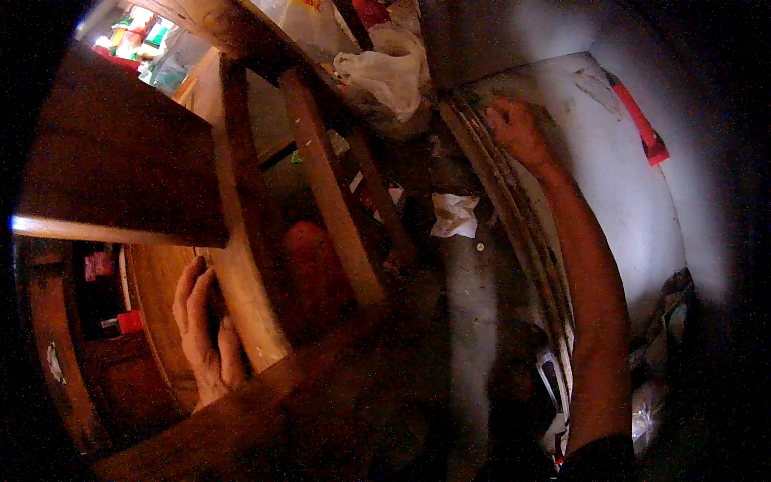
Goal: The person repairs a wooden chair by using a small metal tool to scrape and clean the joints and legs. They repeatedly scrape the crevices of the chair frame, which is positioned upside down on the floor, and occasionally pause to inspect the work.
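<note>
While the right hand (518, 132) is curled, a nearby red wrapper (640, 122) is unreadable.

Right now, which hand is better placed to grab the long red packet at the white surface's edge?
Probably your right hand, at the same white surface as the packet; your left hand is farther away, by the light-brown wooden post.

Dk sleeve (601, 459) — R arm (592, 281) bare below, L hand (207, 357) & R hand (520, 132) bare
</note>
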The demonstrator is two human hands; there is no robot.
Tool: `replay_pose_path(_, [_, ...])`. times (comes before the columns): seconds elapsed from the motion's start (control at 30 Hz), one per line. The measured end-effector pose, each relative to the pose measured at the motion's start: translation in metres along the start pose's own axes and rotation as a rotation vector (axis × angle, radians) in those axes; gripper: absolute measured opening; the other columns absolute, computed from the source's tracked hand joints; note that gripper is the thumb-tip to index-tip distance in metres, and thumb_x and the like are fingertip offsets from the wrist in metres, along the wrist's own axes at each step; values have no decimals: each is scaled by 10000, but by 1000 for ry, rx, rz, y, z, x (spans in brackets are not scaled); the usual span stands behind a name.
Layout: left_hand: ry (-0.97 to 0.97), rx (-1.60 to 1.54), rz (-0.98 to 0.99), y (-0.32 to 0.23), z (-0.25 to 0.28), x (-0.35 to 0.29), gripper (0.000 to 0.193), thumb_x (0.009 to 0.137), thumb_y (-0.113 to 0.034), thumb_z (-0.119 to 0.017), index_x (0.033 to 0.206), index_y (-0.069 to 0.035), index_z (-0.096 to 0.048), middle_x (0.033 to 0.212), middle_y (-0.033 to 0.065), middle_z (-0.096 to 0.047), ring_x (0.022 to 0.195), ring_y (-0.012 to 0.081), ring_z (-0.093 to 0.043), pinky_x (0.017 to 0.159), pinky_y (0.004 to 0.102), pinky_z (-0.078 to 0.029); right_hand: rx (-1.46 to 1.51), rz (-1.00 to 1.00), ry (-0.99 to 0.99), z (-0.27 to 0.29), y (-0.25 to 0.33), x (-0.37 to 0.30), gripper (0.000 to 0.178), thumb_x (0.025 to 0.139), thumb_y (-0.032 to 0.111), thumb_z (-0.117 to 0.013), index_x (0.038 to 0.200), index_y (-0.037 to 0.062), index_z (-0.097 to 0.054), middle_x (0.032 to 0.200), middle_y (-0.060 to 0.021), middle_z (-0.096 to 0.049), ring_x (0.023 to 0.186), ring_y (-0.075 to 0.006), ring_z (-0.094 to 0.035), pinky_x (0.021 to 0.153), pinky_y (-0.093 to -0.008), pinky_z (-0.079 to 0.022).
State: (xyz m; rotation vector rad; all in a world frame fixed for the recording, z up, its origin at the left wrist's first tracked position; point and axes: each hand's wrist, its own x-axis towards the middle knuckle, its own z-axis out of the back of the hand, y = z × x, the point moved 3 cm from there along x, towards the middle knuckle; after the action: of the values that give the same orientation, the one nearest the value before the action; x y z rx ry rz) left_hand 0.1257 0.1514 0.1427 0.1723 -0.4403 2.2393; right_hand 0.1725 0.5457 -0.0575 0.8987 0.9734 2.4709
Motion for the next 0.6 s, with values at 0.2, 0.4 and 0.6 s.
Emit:
replay_pose_path(0.2, [-4,6,-40,5,0,-2,430,782,-134,-396,1167,51,-441,1275,226,-360,1192,347,-339,1002,393,-252,-471,-119,149,-11,27,5,148,773,125,-497,718,4,-563,721,-207,-573,652,-360,-565,582,-453,-440])
replay_pose_path(0.4, [23,18,-17,2,-1,0,432,793,-160,-390,1169,48,-440,1278,226,-358,1190,351,-341,1000,400,-252,-564,-168,274,-27,35,14,146,766,130,-498,763,14,-587,750,-182,-600,714,-367,-582,641,-438,-469])
replay_pose_path(0.6, [18,0,-16,3,-1,1,434,799,-171,-387,1171,48,-438,1278,222,-358,1193,342,-341,996,396,-260,-19,-87,81,-15,3,-3,234,792,196,-534,887,-10,-587,747,-192,-590,707,-360,-569,648,-380,-461])
